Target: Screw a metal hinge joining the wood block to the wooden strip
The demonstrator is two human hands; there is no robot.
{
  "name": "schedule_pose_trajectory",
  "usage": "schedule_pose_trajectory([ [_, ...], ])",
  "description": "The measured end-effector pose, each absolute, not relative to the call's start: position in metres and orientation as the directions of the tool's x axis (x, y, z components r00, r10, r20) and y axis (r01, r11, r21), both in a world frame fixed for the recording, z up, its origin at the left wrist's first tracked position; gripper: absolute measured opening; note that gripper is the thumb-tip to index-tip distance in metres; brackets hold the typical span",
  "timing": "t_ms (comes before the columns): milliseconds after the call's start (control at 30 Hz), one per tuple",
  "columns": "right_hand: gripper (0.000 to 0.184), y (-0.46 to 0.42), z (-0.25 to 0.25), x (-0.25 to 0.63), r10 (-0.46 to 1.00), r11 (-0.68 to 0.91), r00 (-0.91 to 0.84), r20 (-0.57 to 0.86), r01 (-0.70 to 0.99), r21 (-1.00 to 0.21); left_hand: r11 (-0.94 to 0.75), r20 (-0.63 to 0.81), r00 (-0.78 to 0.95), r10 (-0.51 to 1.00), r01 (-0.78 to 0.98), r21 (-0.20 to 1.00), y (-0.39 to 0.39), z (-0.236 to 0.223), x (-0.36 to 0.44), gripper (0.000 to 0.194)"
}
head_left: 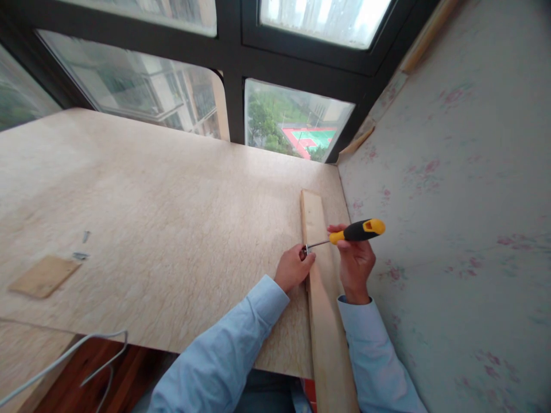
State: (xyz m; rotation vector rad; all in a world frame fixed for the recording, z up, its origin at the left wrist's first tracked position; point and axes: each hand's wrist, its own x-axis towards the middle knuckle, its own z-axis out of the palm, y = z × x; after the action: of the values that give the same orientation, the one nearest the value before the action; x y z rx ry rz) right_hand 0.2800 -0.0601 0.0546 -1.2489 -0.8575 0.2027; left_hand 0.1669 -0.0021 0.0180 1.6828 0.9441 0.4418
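A long pale wooden plank (323, 321) lies on the tabletop (163, 229) beside the right wall. My right hand (355, 261) is closed round a screwdriver (350, 232) with a yellow and black handle, held almost level. Its metal shaft points left to the plank's left edge. My left hand (295, 268) is pinched there at the screwdriver's tip, fingers pressed together on something small and metallic that I cannot make out. Both arms wear light blue sleeves.
A flat wooden piece (44, 276) and a few small screws (81, 246) lie at the table's left. A grey cable (73, 355) hangs off the front edge. A floral-papered wall (451, 229) rises close on the right; dark-framed windows stand behind.
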Motion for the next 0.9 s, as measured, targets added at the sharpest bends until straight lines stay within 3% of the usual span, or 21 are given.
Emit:
schedule_pose_trajectory([
  [167,0.041,-0.062,0.058,0.274,0.679,0.432,0.57,0.463,0.2,-0.88,-0.083,-0.171,0.613,0.771,0.364,0.928,-0.002,0.018,0.167,0.025],
  [367,0.035,-0.063,0.061,0.271,0.699,0.373,0.571,0.431,0.223,-0.901,-0.081,-0.179,0.61,0.772,0.374,0.924,-0.002,0.018,0.167,0.024],
  [567,0.031,-0.062,0.056,0.277,0.588,0.288,0.704,0.397,0.277,-0.917,-0.071,-0.187,0.611,0.769,0.372,0.926,-0.002,0.018,0.167,0.025],
  [733,0.046,-0.055,0.048,0.285,0.482,0.301,0.77,0.418,0.303,-0.904,-0.057,-0.195,0.601,0.775,0.374,0.926,-0.002,0.017,0.167,0.029],
  [900,0.052,-0.059,0.049,0.284,0.533,0.254,0.731,0.426,0.342,-0.905,-0.066,-0.193,0.596,0.779,0.385,0.921,-0.002,0.017,0.167,0.029],
])
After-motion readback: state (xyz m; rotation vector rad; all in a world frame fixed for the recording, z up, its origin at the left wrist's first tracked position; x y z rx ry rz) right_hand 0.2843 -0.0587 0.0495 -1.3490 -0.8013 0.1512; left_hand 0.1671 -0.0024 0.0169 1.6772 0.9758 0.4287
